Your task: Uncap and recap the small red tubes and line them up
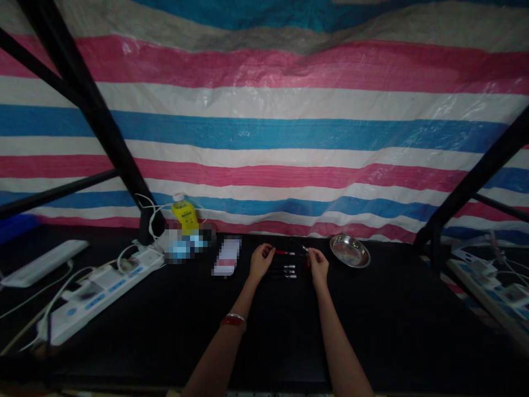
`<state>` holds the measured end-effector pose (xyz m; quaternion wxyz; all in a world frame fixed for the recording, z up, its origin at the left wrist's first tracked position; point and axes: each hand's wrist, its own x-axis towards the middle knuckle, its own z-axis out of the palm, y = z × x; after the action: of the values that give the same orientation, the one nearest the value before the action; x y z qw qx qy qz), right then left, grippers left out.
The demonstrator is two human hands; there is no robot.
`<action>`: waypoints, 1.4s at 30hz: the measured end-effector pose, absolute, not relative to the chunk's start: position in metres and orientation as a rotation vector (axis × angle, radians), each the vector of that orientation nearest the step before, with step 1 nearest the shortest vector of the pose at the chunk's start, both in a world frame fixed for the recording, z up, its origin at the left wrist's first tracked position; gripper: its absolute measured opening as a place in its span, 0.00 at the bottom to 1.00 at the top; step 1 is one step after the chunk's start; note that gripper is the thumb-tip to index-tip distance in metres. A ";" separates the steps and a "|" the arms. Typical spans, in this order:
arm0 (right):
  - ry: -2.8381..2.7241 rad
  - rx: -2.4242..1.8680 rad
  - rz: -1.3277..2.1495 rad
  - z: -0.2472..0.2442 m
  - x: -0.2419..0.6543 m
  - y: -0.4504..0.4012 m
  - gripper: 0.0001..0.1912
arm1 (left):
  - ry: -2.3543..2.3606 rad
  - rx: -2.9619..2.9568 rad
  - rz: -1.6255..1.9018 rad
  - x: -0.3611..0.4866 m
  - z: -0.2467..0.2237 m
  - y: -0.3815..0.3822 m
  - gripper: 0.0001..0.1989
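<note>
My left hand is closed in a pinch at the left end of a slim red pen, whose silvery end points right. Just below it, several dark pens with silvery right ends lie side by side on the black table. My right hand also has its fingertips pressed together; what they hold is too small and dark to make out. A dark, slim piece with a silvery part lies by those fingertips, and a bit of red shows beneath them.
A shiny metal bowl stands right of my right hand. To the left are a blurred-out phone, a yellow bottle and a white power strip with cables. Black frame bars and a striped sheet enclose the table.
</note>
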<state>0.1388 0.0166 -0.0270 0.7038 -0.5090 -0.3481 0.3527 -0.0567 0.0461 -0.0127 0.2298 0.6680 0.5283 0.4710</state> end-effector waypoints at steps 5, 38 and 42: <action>-0.434 -0.853 1.112 -0.027 0.149 0.021 0.10 | 1.488 1.888 1.277 -0.056 -0.014 0.044 0.13; -0.580 -0.800 1.500 -0.015 0.139 0.014 0.11 | 1.413 2.558 1.103 -0.051 -0.012 0.032 0.13; -0.539 -0.764 1.458 -0.019 0.146 0.017 0.12 | 1.437 2.489 1.065 -0.052 -0.012 0.034 0.12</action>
<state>0.1462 0.0168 -0.0189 0.6478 -0.3362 -0.2368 0.6413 -0.0523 0.0341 -0.0117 0.0381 0.8115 0.4684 0.3473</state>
